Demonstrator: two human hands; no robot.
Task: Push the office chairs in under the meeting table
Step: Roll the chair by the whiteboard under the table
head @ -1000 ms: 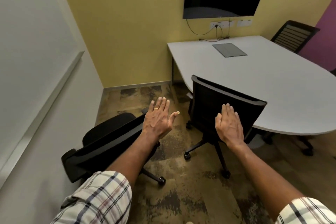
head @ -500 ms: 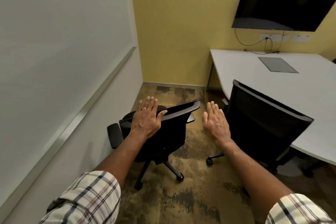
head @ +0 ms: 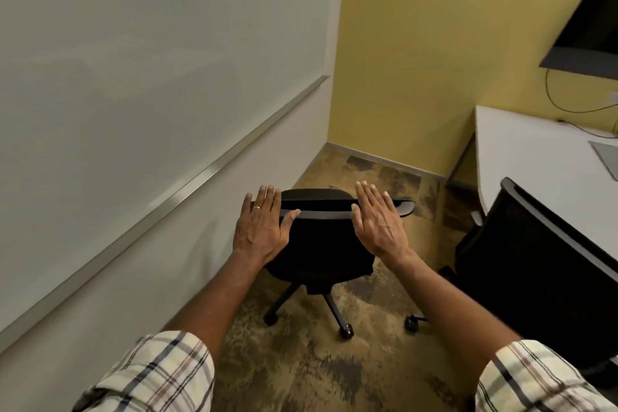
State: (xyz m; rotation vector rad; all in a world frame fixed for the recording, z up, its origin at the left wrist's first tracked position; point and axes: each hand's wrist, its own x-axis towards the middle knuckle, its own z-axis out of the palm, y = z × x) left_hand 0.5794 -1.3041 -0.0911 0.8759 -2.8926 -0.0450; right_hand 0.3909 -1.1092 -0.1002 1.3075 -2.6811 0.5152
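A black office chair stands on its castors near the left wall, out in the open floor away from the white meeting table. Its backrest faces me. My left hand hovers flat over the left end of the backrest's top edge, fingers spread. My right hand hovers flat over the right end, also holding nothing. Whether the palms touch the backrest I cannot tell. A second black chair stands at the right with its back to me, tucked against the table's edge.
A whiteboard with a metal rail runs along the left wall, close to the chair. A dark screen hangs on the yellow wall, with cables below it. A grey panel lies in the table top. Patterned carpet covers the floor.
My view has swung left, from the tucked chair to the chair by the wall. Both hands moved over that chair's backrest, the right one coming across from the gap between the chairs.
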